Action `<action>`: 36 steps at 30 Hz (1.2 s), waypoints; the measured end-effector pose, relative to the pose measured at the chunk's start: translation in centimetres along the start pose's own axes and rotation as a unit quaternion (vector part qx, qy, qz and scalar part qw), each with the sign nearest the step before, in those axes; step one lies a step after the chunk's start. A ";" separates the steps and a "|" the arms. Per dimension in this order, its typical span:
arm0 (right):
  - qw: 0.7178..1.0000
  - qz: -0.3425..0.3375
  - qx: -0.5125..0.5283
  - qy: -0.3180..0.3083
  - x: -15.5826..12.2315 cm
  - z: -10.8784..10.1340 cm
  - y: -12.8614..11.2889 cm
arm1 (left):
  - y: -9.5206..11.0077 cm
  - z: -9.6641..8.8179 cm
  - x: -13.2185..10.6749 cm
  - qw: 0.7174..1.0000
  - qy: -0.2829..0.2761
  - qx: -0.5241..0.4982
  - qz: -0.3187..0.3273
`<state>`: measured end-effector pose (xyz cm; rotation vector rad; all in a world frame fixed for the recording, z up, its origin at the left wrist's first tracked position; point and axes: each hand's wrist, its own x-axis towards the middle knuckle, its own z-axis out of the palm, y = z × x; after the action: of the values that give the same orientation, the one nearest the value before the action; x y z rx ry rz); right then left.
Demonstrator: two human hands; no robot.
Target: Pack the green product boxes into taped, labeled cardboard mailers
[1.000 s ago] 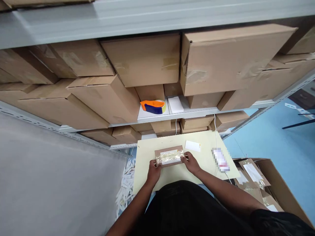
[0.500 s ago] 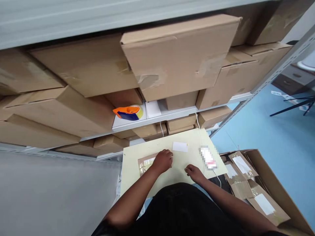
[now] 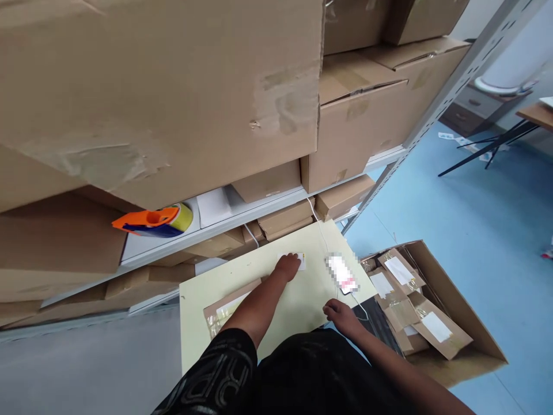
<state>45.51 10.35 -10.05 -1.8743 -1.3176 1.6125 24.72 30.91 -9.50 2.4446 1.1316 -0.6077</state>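
My left hand (image 3: 288, 267) lies over a small white paper label (image 3: 303, 263) on the pale yellow tabletop (image 3: 276, 325), fingers stretched out on it and covering most of it. Behind the left forearm is a flat cardboard parcel (image 3: 212, 313) with clear tape and a white label, partly hidden by the arm. My right hand (image 3: 340, 316) hovers near the table's front edge with its fingers curled in, and nothing shows in them. Just beyond it, a blurred-out phone-like device (image 3: 339, 274) with a white cable rests on the table.
A large open carton (image 3: 464, 300) on the right holds several labelled parcels (image 3: 436, 327). Ahead, shelves are stacked with big cardboard boxes (image 3: 207, 86), one jutting out close to me. An orange and blue tape dispenser (image 3: 149, 222) sits on the shelf edge (image 3: 190, 237).
My left hand has gone from beside the parcel to the white label, and now rests on it. My right hand stays curled near the front edge. The view has shifted closer to the shelf.
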 end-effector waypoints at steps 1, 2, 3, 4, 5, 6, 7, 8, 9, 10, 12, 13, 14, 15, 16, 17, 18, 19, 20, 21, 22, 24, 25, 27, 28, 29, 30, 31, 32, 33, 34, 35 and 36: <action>1.000 0.001 0.000 0.001 0.1 -0.2 0.0 | -0.1 0.0 0.1 1.000 -0.002 0.001 0.001; 1.000 0.004 -0.001 0.001 0.2 -0.4 0.0 | -0.2 0.0 0.2 1.000 -0.004 0.002 0.001; 1.000 0.009 0.000 -0.001 0.4 -0.5 0.0 | -0.3 -0.1 0.4 1.000 -0.007 0.003 0.000; 1.000 0.013 0.002 -0.003 0.5 -0.5 -0.1 | -0.3 -0.1 0.5 1.000 -0.010 0.004 -0.003; 1.000 0.014 0.005 -0.006 0.7 -0.6 -0.1 | -0.4 -0.2 0.6 1.000 -0.013 0.005 -0.005; 1.000 0.013 0.007 -0.008 0.9 -0.6 -0.2 | -0.4 -0.2 0.8 1.000 -0.016 0.005 -0.008; 1.000 0.010 0.007 -0.010 1.1 -0.5 -0.2 | -0.3 -0.3 0.8 1.000 -0.018 0.006 -0.011; 1.000 0.006 0.005 -0.013 1.3 -0.4 -0.3 | -0.3 -0.3 0.9 1.000 -0.020 0.006 -0.013; 1.000 0.003 0.001 -0.016 1.5 -0.3 -0.4 | -0.3 -0.4 0.9 1.000 -0.021 0.006 -0.013; 1.000 0.003 -0.005 -0.021 1.7 -0.2 -0.5 | -0.2 -0.5 0.9 1.000 -0.021 0.007 -0.013; 0.999 0.008 -0.015 -0.031 2.0 0.0 -0.8 | 0.0 -0.6 0.9 1.000 -0.016 0.009 -0.009; 0.999 0.011 -0.019 -0.034 2.2 0.1 -1.0 | 0.2 -0.6 0.9 1.000 -0.014 0.010 -0.006; 0.999 0.014 -0.021 -0.035 2.3 0.1 -1.2 | 0.3 -0.7 0.9 1.000 -0.012 0.011 -0.003; 0.999 0.014 -0.021 -0.035 2.5 0.2 -1.3 | 0.5 -0.6 1.0 1.000 -0.012 0.012 0.000; 0.999 0.013 -0.020 -0.034 2.6 0.2 -1.4 | 0.6 -0.6 1.0 1.000 -0.012 0.013 0.001; 0.999 0.011 -0.018 -0.035 2.7 0.3 -1.4 | 0.8 -0.5 1.1 1.000 -0.014 0.014 0.003; 0.999 0.009 -0.016 -0.035 2.8 0.3 -1.4 | 0.9 -0.5 1.1 1.000 -0.016 0.015 0.004; 0.999 0.008 -0.014 -0.037 2.9 0.3 -1.4 | 0.9 -0.4 1.1 1.000 -0.017 0.015 0.006; 0.999 0.009 -0.013 -0.037 3.0 0.4 -1.3 | 0.9 -0.3 1.2 1.000 -0.017 0.016 0.007; 0.999 0.011 -0.013 -0.037 3.1 0.4 -1.1 | 0.7 -0.2 1.1 1.000 -0.017 0.016 0.007; 0.999 0.012 -0.013 -0.038 3.2 0.4 -1.0 | 0.6 -0.1 1.1 1.000 -0.015 0.017 0.005; 0.999 0.014 -0.012 -0.041 3.3 0.4 -0.8 | 0.0 0.0 1.0 1.000 -0.010 0.018 -0.003; 0.999 0.016 -0.012 -0.042 3.4 0.4 -0.7 | -0.3 0.0 1.0 1.000 -0.008 0.018 -0.008; 0.999 0.019 -0.010 -0.041 3.4 0.4 -0.8 | -0.8 0.1 0.9 1.000 -0.009 0.016 -0.015; 0.999 0.020 -0.008 -0.040 3.4 0.4 -0.9 | -1.0 0.2 0.9 1.000 -0.011 0.015 -0.016; 0.999 0.021 -0.007 -0.039 3.4 0.4 -1.0 | -1.2 0.2 0.9 1.000 -0.014 0.014 -0.015; 0.999 0.022 -0.004 -0.040 3.4 0.4 -1.1 | -1.3 0.3 0.9 1.000 -0.017 0.012 -0.014; 0.999 0.024 -0.003 -0.041 3.4 0.3 -1.2 | -1.4 0.3 1.0 1.000 -0.020 0.012 -0.013; 0.999 0.026 -0.002 -0.041 3.4 0.3 -1.3 | -1.4 0.3 1.0 1.000 -0.024 0.011 -0.012; 0.999 0.029 -0.001 -0.041 3.4 0.3 -1.4 | -1.5 0.2 1.0 1.000 -0.027 0.012 -0.010; 0.999 0.031 0.000 -0.041 3.4 0.3 -1.4 | -1.5 0.1 1.0 0.999 -0.030 0.013 -0.009; 0.999 0.031 0.002 -0.040 3.3 0.3 -1.4 | -1.4 0.1 1.1 0.999 -0.031 0.014 -0.007; 0.999 0.029 0.003 -0.041 3.3 0.3 -1.4 | -1.3 0.0 1.2 0.999 -0.031 0.015 -0.004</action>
<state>44.43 13.66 -11.06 -1.8772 -1.2994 1.7381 24.35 32.46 -10.28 2.4296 1.1168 -0.7022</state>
